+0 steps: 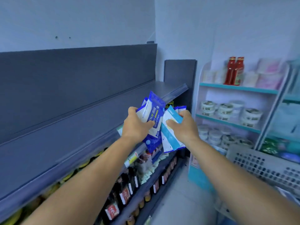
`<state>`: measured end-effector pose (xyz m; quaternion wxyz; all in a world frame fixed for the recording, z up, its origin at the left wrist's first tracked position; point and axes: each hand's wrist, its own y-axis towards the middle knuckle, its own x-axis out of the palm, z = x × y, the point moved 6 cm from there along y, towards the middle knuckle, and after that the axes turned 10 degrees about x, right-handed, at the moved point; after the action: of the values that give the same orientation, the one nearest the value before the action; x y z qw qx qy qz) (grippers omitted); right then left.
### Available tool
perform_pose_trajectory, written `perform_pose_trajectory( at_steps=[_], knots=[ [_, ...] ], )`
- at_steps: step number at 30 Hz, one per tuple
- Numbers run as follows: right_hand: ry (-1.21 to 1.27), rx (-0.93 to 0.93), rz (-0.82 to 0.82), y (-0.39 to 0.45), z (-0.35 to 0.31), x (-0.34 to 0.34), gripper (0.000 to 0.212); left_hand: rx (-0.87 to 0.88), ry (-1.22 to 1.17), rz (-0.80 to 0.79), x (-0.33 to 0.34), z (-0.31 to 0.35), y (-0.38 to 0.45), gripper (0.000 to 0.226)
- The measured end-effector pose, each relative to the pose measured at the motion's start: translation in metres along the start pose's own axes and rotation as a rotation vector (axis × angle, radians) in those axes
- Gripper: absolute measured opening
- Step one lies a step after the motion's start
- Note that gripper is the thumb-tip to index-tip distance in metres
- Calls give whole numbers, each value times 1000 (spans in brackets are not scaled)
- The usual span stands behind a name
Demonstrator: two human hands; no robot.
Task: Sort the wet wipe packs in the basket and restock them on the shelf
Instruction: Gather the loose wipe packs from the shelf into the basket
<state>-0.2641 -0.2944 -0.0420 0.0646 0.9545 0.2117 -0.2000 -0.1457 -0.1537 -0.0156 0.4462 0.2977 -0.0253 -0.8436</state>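
Above the shelf (90, 117), two hands (138, 127) (185, 127) grip several wipe packs (154, 117).

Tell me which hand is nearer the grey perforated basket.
Right. The right hand, holding light blue packs, is up and left of the basket; the left hand, gripping dark blue packs, is farther left.

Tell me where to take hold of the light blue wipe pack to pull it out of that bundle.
Grip the light blue wipe pack at its free lower end, coming from below right. That end hangs clear under the right hand, while its top is pinned among other packs beside the dark blue alcohol wipes pack.
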Motion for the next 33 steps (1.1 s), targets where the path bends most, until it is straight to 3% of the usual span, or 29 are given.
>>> perform_pose_trajectory(
  at_steps=[9, 17, 25, 33],
  knots=[
    [-85, 188, 181, 21, 147, -184, 18, 32, -73, -307, 224, 69, -47, 47],
    [-161, 388, 290, 19, 280, -314, 24, 41, -64, -555, 406, 107, -107, 45],
    [-121, 585, 400, 31, 377, -386, 30, 10, -93, -774, 545, 111, -130, 49],
    [-171, 753, 444, 81, 456, -399, 28, -3, -31, -962, 660, 80, -115, 59]
  ],
)
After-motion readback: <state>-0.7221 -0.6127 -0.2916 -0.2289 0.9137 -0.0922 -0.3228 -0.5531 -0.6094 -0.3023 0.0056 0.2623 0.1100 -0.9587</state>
